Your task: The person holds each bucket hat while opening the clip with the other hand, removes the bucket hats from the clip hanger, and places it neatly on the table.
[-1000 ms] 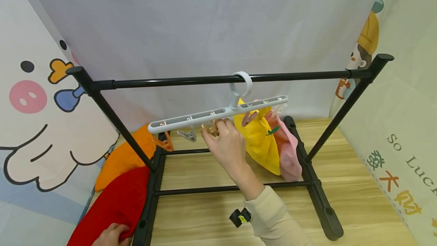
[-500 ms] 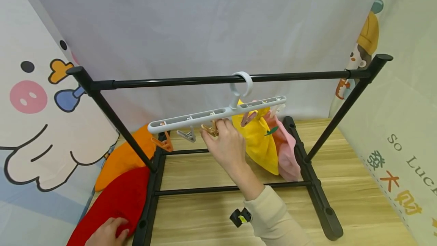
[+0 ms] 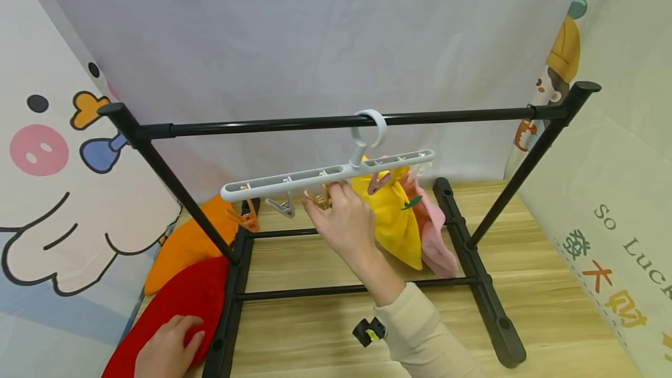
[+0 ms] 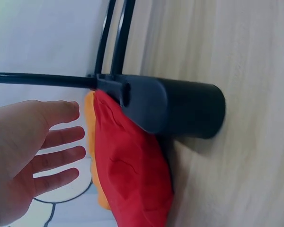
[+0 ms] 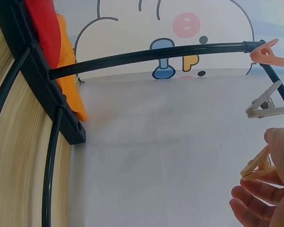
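A pale grey-white hanger (image 3: pixel 283 181) hangs by its ring hook from the black rail, a row of clothespins under its bar. My right hand (image 3: pixel 346 220) pinches the tan clothespin (image 5: pixel 258 166) near the bar's middle, thumb on one side and fingers on the other. A grey clothespin (image 3: pixel 280 207) and an orange one dangle to its left, a pink clothespin (image 3: pixel 379 182) to its right. My left hand (image 3: pixel 167 347), fingers apart and holding nothing, is over the red cloth piece (image 4: pixel 132 165) beside the rack's left foot.
The black rack (image 3: pixel 252 126) has two slanted posts, long feet and low crossbars. Yellow cloth (image 3: pixel 394 220) and pink cloth (image 3: pixel 438 244) hang under the hanger's right half. Orange cloth (image 3: pixel 194 235) lies behind the red one. A printed curtain stands on each side of the wooden table (image 3: pixel 294 343).
My left hand has lifted off the red cloth and come further into view, its fingers loosening. The hanger has swung slightly left, while my right hand has stayed at the tan clothespin.
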Available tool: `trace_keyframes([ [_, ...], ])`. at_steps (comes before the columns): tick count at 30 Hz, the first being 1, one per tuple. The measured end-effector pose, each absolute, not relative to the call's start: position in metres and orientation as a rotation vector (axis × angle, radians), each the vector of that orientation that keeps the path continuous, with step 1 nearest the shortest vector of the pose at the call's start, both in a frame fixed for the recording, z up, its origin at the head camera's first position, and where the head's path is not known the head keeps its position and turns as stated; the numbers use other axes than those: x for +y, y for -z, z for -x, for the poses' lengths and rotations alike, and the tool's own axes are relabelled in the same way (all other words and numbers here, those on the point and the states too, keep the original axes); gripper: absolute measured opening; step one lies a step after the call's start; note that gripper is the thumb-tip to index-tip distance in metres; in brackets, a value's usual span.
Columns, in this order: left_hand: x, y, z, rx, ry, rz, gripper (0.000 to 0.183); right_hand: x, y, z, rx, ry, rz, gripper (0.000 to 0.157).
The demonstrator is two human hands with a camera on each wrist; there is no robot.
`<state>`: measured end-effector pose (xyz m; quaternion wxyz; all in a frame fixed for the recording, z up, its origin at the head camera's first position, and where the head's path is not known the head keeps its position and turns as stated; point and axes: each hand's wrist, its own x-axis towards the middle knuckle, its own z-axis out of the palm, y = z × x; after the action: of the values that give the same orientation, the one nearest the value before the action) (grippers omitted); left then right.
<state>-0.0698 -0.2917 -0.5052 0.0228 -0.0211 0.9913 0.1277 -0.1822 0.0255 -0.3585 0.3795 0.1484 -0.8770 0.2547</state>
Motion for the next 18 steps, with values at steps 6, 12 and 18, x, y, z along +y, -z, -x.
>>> trace_keyframes([
  [6, -0.283, 0.502, 0.077, 3.143, -0.424, -0.006, 0.027, 0.026, 0.360, 0.183, -2.231, -0.654, -0.402, 0.033],
  [12, -0.272, 0.501, 0.084, 3.201, -0.469, -0.066, 0.024, 0.027, 0.361, 0.181, -2.239, -0.685, -0.442, 0.034],
  [18, -0.260, 0.495, 0.090, 3.211, -0.517, -0.098, 0.025, 0.030, 0.358, 0.175, -2.285, -0.699, -0.483, 0.037],
])
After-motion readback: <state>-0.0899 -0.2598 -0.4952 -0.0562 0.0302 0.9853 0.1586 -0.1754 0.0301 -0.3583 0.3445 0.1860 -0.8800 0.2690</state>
